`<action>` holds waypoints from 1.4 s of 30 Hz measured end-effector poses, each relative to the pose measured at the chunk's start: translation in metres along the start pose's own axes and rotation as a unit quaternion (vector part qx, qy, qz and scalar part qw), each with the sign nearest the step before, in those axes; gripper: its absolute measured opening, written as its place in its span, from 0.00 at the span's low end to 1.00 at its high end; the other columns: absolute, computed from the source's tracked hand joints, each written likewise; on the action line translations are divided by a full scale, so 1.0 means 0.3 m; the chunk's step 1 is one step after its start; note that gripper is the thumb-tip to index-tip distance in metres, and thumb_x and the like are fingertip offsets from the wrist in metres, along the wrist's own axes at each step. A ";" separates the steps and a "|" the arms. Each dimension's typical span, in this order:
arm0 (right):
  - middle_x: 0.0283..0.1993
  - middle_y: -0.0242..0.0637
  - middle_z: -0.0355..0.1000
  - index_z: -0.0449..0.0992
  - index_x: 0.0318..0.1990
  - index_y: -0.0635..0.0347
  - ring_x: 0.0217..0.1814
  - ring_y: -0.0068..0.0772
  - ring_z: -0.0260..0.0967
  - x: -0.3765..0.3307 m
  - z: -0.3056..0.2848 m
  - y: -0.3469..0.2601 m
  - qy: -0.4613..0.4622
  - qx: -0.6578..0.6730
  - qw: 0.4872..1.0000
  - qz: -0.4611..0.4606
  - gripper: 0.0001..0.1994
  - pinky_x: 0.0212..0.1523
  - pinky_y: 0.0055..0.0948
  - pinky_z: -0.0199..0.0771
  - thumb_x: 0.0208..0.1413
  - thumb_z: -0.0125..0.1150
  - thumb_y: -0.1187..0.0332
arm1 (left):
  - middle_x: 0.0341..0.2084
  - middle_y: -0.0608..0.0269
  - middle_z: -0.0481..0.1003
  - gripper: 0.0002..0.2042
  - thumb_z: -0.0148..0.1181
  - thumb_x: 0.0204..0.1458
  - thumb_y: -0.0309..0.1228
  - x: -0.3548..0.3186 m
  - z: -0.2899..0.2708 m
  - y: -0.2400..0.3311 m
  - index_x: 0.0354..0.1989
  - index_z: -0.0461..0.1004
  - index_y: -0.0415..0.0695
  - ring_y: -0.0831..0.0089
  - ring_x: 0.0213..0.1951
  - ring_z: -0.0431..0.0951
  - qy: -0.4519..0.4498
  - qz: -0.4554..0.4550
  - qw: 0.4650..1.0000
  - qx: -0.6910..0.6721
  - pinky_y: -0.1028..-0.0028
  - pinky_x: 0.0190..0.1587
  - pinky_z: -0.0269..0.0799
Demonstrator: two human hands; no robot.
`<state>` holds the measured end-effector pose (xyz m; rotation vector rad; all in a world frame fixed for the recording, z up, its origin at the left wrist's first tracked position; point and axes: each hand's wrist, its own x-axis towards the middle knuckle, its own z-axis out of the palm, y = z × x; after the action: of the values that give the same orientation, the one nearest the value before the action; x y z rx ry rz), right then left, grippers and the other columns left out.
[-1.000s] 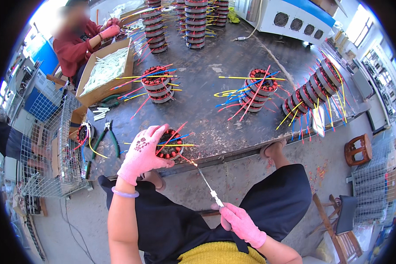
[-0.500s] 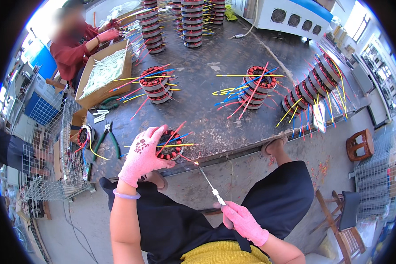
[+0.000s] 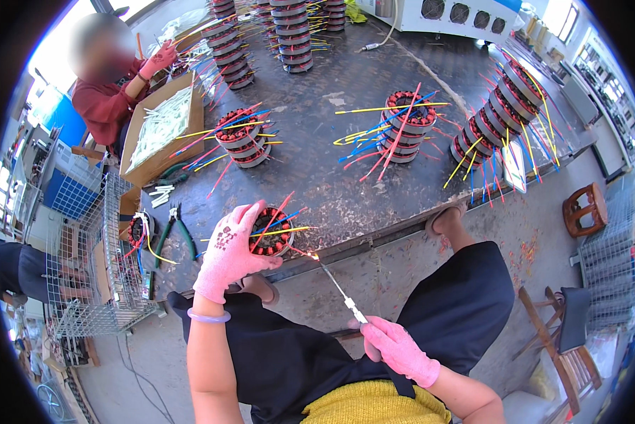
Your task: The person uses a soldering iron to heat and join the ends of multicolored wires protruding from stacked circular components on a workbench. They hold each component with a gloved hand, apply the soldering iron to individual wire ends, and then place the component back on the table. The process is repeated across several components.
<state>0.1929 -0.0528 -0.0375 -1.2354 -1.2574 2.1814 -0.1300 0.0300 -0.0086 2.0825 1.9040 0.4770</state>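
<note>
A ring-shaped motor stator point(image 3: 281, 246) with red windings lies near the table's front edge, and red, blue and yellow leads stick out of it. My left hand point(image 3: 227, 256), in a pink glove, is closed around its left side, fingers over the rim and thumb at the front. In my right hand point(image 3: 400, 351), also gloved in pink, is a slim torch point(image 3: 337, 286) with a white collar. Its bright, glowing tip meets the end of a red lead at the stator's right. The palm side of my right hand is hidden.
Stator stacks stand on the table point(image 3: 310, 162): a short one point(image 3: 245, 147), another point(image 3: 402, 134), a leaning one point(image 3: 497, 124), and tall ones point(image 3: 293, 39) behind. Left are green-handled pliers point(image 3: 185, 233), a carton point(image 3: 135, 171) of white sleeves and a wire basket point(image 3: 84, 290). A co-worker point(image 3: 102, 106) sits beyond.
My head view has shifted slightly. The glow at the torch tip is larger and brighter. My left hand keeps its hold on the stator. The co-worker's hand has lifted.
</note>
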 end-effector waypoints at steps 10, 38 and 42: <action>0.23 0.26 0.61 0.71 0.57 0.63 0.24 0.17 0.58 0.005 0.008 -0.003 -0.002 0.019 1.000 0.005 0.18 0.28 0.21 0.59 0.70 0.44 0.61 | 0.54 0.51 0.70 0.48 0.79 0.26 0.36 0.002 -0.006 0.010 0.63 0.64 0.39 0.52 0.57 0.70 -0.002 -0.003 1.000 -0.002 0.62 0.61 0.65; 0.24 0.25 0.61 0.72 0.56 0.64 0.25 0.16 0.56 -0.001 0.006 -0.021 -0.005 0.013 1.000 0.007 0.19 0.28 0.20 0.59 0.70 0.43 0.60 | 0.54 0.52 0.70 0.49 0.79 0.25 0.36 0.002 -0.003 0.012 0.64 0.64 0.40 0.52 0.57 0.70 0.002 -0.001 1.000 0.006 0.61 0.61 0.65; 0.24 0.24 0.61 0.72 0.57 0.64 0.25 0.15 0.56 -0.003 0.010 -0.025 -0.005 0.021 1.000 0.010 0.19 0.28 0.19 0.58 0.70 0.43 0.60 | 0.54 0.52 0.70 0.49 0.79 0.25 0.36 0.000 0.000 0.009 0.64 0.64 0.40 0.52 0.56 0.71 0.003 -0.002 1.000 0.006 0.61 0.60 0.66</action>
<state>0.1900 -0.0508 -0.0303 -1.2269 -1.2022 2.2186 -0.1275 0.0299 -0.0073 2.0871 1.9198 0.4727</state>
